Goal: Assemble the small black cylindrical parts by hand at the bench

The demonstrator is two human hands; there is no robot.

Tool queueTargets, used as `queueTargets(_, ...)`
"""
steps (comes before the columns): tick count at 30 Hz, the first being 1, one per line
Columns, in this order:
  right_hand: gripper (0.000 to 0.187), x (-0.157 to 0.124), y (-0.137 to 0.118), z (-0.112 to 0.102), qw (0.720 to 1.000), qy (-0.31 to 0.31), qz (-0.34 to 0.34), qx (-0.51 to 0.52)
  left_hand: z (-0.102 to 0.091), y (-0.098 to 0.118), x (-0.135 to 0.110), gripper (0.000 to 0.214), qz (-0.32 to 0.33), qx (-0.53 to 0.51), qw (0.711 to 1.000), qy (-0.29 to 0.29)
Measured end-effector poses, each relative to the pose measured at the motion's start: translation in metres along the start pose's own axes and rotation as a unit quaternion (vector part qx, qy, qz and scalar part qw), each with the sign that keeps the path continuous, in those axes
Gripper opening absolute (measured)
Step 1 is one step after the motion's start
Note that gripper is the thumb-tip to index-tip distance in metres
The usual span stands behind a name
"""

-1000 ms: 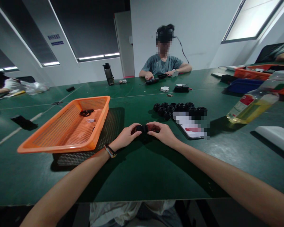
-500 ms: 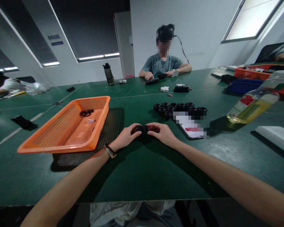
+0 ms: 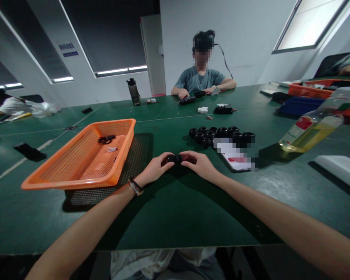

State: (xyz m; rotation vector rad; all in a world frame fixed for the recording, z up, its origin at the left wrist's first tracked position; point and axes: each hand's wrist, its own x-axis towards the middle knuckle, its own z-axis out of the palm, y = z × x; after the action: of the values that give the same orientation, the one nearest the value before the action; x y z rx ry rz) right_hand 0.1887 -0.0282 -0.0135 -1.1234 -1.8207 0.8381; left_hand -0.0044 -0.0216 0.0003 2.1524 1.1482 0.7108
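Note:
Between my two hands is a small black cylindrical part (image 3: 175, 158), held low over the green table (image 3: 175, 217). My left hand (image 3: 157, 166) is closed on its left end, thumb in front and fingers behind. The right end is gripped by my right hand (image 3: 200, 163) in the same way, with the fingertips partly hidden. Whether it is one piece or two pressed end to end, I cannot tell. Beyond my right hand stands a cluster of several shiny black round parts (image 3: 205, 136), similar in colour to the held one.
Left of my hands is an orange mesh basket (image 3: 116, 179) with black rings (image 3: 106, 139) inside. To the right lie a phone (image 3: 235, 159), a tilted bottle of yellow liquid (image 3: 306, 130) and a white object (image 3: 342, 169). A co-worker (image 3: 202, 79) sits opposite, near a black bottle (image 3: 133, 92).
Almost nothing differs. Both hands stay in place around the black part, with at most a tiny shift of the fingers.

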Motion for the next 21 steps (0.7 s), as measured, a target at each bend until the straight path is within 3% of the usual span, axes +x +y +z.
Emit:
queueTargets(14, 0.025, 0.0001, -0.0031, 0.0002, 1.000, 0.000, -0.005, -0.015, 0.0012, -0.0030, 0.0009, 0.030, -0.003, 0.002, 1.000, 0.003)
queueTargets(21, 0.033, -0.0002, -0.0021, -0.0013, 0.999, 0.008, -0.019, -0.031, 0.0015, -0.0027, 0.0004, 0.031, 0.005, -0.003, 1.000, 0.000)
